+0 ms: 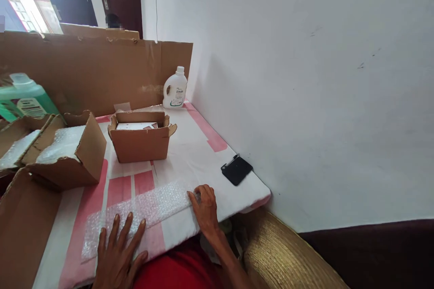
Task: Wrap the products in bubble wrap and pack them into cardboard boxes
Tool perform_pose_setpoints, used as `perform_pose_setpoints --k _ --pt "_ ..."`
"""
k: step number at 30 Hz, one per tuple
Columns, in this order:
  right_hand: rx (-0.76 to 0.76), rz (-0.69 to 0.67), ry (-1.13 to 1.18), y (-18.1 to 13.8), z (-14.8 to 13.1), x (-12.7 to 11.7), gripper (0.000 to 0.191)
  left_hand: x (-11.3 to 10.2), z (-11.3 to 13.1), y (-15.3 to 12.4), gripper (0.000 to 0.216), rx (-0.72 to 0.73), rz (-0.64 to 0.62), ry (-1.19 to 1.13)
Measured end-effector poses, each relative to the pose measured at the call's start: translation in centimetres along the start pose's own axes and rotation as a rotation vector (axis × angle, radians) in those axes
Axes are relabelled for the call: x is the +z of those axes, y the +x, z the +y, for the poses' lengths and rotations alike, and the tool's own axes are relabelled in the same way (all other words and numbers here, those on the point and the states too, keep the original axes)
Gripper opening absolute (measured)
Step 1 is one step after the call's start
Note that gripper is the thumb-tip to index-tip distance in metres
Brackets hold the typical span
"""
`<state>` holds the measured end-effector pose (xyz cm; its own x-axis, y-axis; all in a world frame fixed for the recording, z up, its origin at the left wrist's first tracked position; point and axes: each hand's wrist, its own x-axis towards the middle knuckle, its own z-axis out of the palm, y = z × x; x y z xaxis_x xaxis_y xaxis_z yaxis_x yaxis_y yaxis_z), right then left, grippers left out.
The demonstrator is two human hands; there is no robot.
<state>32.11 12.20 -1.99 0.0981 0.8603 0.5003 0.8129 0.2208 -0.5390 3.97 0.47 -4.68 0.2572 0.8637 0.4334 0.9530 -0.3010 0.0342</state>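
Note:
A long strip of clear bubble wrap (pixel 152 203) lies flat along the near edge of the table. My left hand (pixel 118 253) rests on its left part, fingers spread and palm down. At the strip's right end my right hand (pixel 205 207) has its fingers curled, with thumb and fingertips gripping the wrap's end. To the right of that hand lies a flat black object (pixel 237 170), perhaps a phone or case. Beyond the strip stands a small open cardboard box (pixel 140 144) with white flat items inside.
Open cardboard boxes (pixel 93 149) at left hold bubble-wrapped items (pixel 63 142). A green liquid jug (pixel 30 99) and a white detergent bottle (pixel 175 90) stand before a tall cardboard panel (pixel 101 72). A white wall (pixel 305 99) bounds the right. A woven straw item (pixel 281 253) sits below the table.

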Motion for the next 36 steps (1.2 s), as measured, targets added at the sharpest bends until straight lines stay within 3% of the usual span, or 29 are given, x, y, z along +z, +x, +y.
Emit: perform_pose_setpoints --k 3,6,9,11,13,17,20,23,25,27,31,36 --pt "-0.178 0.098 0.037 -1.0 -4.0 0.5 0.026 0.4 -0.2 -0.3 0.064 -0.023 0.029 -0.043" --pt "-0.664 -0.189 0.222 -3.0 -9.7 1.7 0.050 1.0 -0.8 -0.9 0.058 0.013 0.015 -0.048" --pt "-0.813 -0.537 0.168 -4.2 -13.1 2.6 0.078 1.2 -1.4 -1.3 0.052 -0.014 -0.096 0.006" --pt "-0.736 -0.619 0.130 -4.2 -12.4 2.8 0.090 1.0 -1.4 -1.2 0.048 -0.030 -0.140 0.026" --pt "-0.628 -0.625 0.095 -3.9 -9.6 2.4 0.093 0.4 -1.0 -0.7 0.051 -0.024 -0.122 0.007" --pt "-0.371 -0.515 -0.086 -3.4 -2.3 0.6 0.094 -0.8 0.0 0.5 0.067 -0.033 -0.063 -0.037" --pt "-0.281 -0.376 -0.199 -3.6 0.0 -0.9 0.089 -1.2 0.3 0.8 0.070 -0.023 -0.059 -0.029" --pt "-0.409 -0.289 -0.220 -3.6 -0.9 -1.7 0.064 -1.7 0.3 0.7 0.069 -0.008 -0.093 0.008" --pt "-0.596 -0.289 -0.200 -3.2 -2.1 -1.9 0.038 -2.0 0.4 0.7 0.067 -0.017 -0.127 0.027" --pt "-0.778 -0.317 -0.186 -2.5 -2.9 -1.9 0.026 -2.2 0.5 0.7 0.063 -0.035 -0.142 0.034" --pt "-0.960 -0.325 -0.242 -0.7 -2.9 -1.4 0.025 -2.2 0.9 0.8 0.060 -0.058 -0.115 0.022" --pt "-1.033 -0.302 -0.237 0.8 -2.0 -0.4 0.030 -2.6 1.5 1.5 0.059 -0.080 -0.128 0.046"
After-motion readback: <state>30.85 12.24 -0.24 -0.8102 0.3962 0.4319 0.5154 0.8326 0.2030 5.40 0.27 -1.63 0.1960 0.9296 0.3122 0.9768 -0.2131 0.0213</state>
